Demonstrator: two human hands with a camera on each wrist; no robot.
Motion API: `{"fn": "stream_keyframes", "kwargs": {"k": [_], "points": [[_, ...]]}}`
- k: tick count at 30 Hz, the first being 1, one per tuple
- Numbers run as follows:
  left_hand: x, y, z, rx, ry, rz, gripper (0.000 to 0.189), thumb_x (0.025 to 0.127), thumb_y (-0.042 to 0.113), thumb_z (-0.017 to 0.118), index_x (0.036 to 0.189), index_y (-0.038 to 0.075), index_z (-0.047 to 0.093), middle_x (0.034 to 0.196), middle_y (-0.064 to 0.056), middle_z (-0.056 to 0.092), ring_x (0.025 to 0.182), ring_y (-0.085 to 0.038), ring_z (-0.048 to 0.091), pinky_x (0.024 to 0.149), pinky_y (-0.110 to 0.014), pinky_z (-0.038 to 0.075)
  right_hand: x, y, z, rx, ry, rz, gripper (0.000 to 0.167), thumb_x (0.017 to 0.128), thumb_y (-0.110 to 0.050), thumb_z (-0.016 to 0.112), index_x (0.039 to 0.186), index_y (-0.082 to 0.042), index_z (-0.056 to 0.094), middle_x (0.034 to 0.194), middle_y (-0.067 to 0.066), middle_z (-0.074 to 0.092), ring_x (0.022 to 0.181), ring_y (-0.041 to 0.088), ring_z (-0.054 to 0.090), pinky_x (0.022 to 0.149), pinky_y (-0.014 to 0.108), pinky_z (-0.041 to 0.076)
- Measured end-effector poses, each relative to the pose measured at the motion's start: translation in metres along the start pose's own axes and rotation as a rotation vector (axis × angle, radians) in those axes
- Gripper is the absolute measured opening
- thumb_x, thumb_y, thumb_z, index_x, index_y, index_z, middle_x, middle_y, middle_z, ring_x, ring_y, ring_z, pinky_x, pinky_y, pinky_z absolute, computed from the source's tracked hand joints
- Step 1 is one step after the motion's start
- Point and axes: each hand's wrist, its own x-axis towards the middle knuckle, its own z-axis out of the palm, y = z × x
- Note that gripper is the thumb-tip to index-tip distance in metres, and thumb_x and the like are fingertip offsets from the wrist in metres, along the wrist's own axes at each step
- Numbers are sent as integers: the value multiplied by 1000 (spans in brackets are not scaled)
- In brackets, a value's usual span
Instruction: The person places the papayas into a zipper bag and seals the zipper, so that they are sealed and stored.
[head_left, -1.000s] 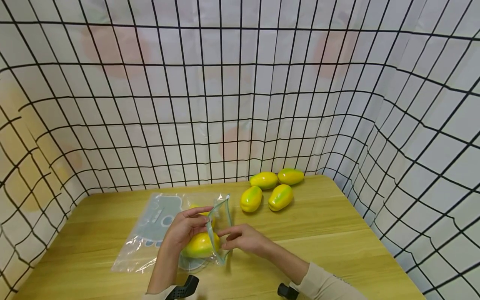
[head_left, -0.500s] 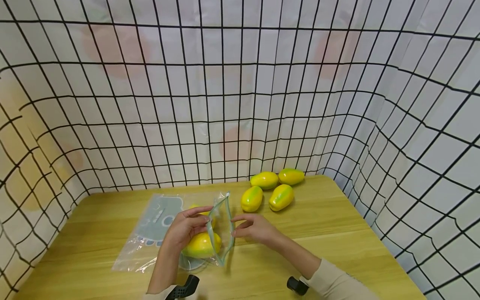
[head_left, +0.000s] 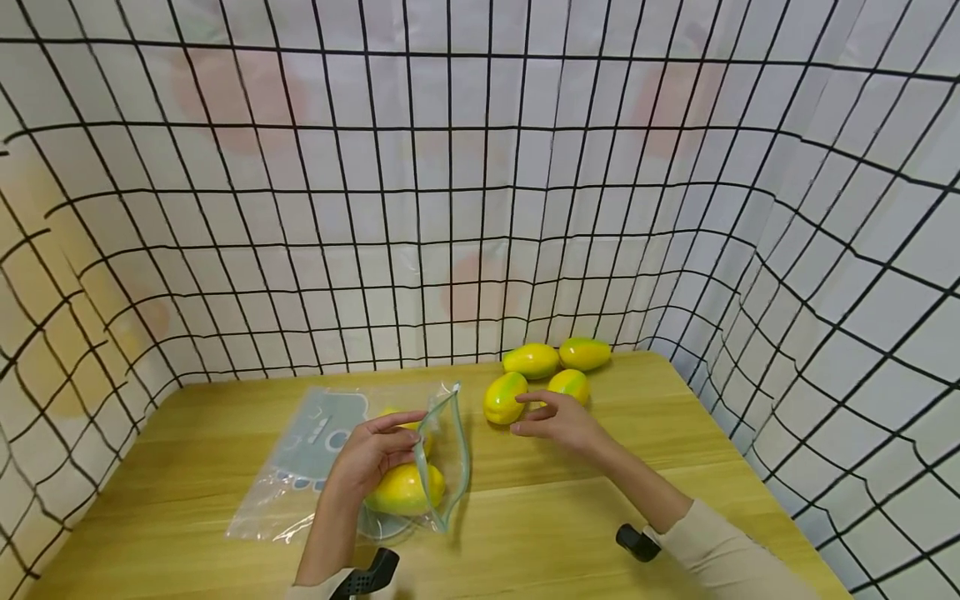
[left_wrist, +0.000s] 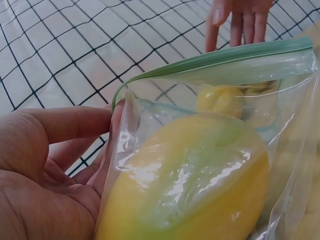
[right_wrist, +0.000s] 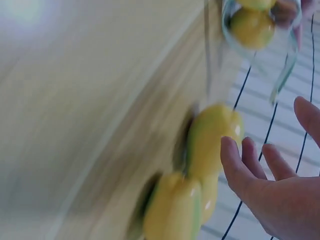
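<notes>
My left hand (head_left: 369,457) pinches one side of the mouth of a clear zip bag (head_left: 463,454) with a green seal strip. The mouth gapes toward the right. Inside lies a yellow-green papaya (left_wrist: 190,180), with a second papaya (left_wrist: 220,101) behind it in the left wrist view. My right hand (head_left: 564,423) is held over the table beside a loose papaya (head_left: 503,400), fingers spread and holding nothing. It partly covers another papaya (head_left: 572,383). In the right wrist view the fingers overlap the nearest papaya (right_wrist: 215,142).
Two more papayas, one at the left (head_left: 531,361) and one at the right (head_left: 585,354), lie at the table's back edge. A flat printed part of the bag (head_left: 315,442) spreads left over the wooden table (head_left: 555,533). Black wire mesh (head_left: 450,208) encloses the back and sides.
My right hand has left the bag's mouth and moved right and away from me to the loose papayas. My left hand keeps holding the bag, whose mouth has widened.
</notes>
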Motion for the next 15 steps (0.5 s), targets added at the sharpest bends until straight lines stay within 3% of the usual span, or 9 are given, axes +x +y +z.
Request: {"fn": "stream_keyframes", "kwargs": {"k": [6,15], "points": [[0,0,1,-2,1,-6,42,94,-4,63,136,-7,60,85,-1,73,74,-12,73,72,-23,62,1,8,-34,2,-4,29,61,90,-27,78,144,-7,55,118,17,72,105,25,70,95,47,58],[0,1,0,-13,3,-7,42,95,-5,62,136,-8,59,85,-2,74,73,-11,72,71,-23,62,7,21,-69,-114,72,55,68,90,-35,77,147,-7,53,129,26,63,112,32,65,90,43,58]]}}
